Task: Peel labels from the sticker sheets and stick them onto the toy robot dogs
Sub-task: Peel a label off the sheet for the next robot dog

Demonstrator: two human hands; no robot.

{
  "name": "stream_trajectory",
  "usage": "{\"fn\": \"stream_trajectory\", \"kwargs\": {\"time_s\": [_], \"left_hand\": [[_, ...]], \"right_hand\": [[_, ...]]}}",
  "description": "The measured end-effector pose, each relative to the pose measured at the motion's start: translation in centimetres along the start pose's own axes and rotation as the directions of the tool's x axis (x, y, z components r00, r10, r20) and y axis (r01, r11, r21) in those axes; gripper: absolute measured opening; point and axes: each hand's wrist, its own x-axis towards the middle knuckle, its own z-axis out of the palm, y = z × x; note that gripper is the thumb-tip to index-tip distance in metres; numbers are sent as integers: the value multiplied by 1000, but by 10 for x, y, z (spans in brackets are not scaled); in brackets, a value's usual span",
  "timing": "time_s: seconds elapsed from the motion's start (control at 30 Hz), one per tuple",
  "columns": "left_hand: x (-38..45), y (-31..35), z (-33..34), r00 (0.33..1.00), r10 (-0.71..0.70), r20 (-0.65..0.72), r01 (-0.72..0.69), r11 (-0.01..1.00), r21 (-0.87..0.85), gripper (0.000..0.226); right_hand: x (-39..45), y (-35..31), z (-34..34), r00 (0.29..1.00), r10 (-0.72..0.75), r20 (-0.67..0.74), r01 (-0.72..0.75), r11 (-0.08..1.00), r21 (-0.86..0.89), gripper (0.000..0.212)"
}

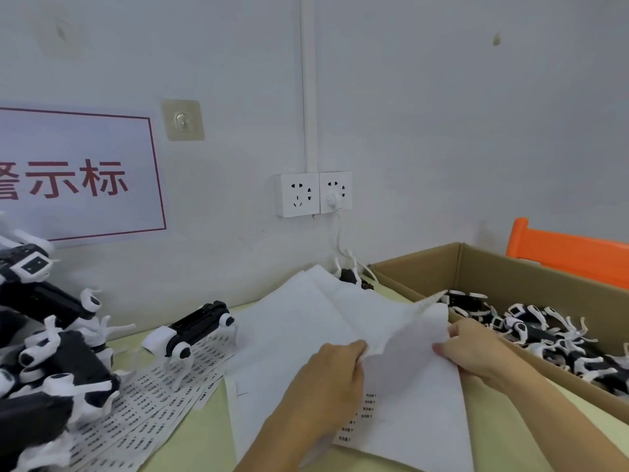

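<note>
- Left hand (pixel 326 379) and right hand (pixel 473 349) pinch a raised sticker sheet (pixel 408 362), apparently to reach labels.
- Toy robot dog (pixel 190 330) waits at nine o'clock (standing on label strips (pixel 149 400)).

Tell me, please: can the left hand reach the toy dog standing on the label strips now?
Probably not yet: the left hand grips the sheet. The standing dog is near, with nothing between.

Red "示标" on wall sign (pixel 78 175).
</note>
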Motion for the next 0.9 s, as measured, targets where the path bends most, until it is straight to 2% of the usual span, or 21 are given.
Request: {"fn": "stream_trajectory", "kwargs": {"time_s": [0.03,0.1,0.17,0.27,0.33,0.37,0.43,0.5,0.53,0.6,0.7,0.73,0.77,0.83,0.9], "left_hand": [[3,0,-2,997,-40,-61,42,999,20,27],[7,-1,-15,974,-103,-200,95,994,-47,28],[9,-5,-33,952,-96,-290,57,988,-141,31],[8,-6,-56,955,-49,-291,-26,968,-248,47],[6,-6,-62,982,9,-188,-58,966,-254,35],[5,-7,-62,994,34,-103,-58,969,-239,27],[1,-6,-59,990,64,123,-39,981,-192,28],[-3,-9,-51,930,22,366,26,992,-127,27],[-5,-10,-49,888,-9,460,67,992,-110,45],[-7,-13,-48,836,-44,546,154,975,-158,74],[-10,-19,-49,892,-59,448,186,952,-245,76],[-11,-24,-47,910,-76,407,176,961,-213,79],[-13,-28,-43,919,-94,383,164,974,-153,83],[-17,-36,-32,910,-130,393,146,989,-10,94],[-21,-40,-21,909,-153,387,126,988,94,99]], "right_hand": [[-2,0,-3,1000,-1,4,1,1000,8,18],[-4,3,-19,999,-16,45,16,1000,2,16],[-7,5,-34,991,-42,124,47,998,-37,15],[-14,-3,-26,979,-105,173,116,992,-55,15],[-15,-13,4,974,-168,152,165,986,31,18],[-16,-17,21,974,-186,128,174,980,100,20],[-15,-22,46,974,-211,80,189,957,219,23],[-7,-19,51,981,-193,24,174,929,327,25],[-2,-15,46,986,-164,-27,162,912,378,23],[6,-9,28,990,-61,-129,122,829,546,23],[16,-1,6,976,85,-202,84,705,705,22],[16,0,4,971,80,-224,100,715,691,20],[14,-1,6,964,29,-263,145,775,615,19],[7,-5,20,918,-190,-347,294,915,276,19],[-1,-11,40,855,-431,-289,424,901,-89,21]]}}
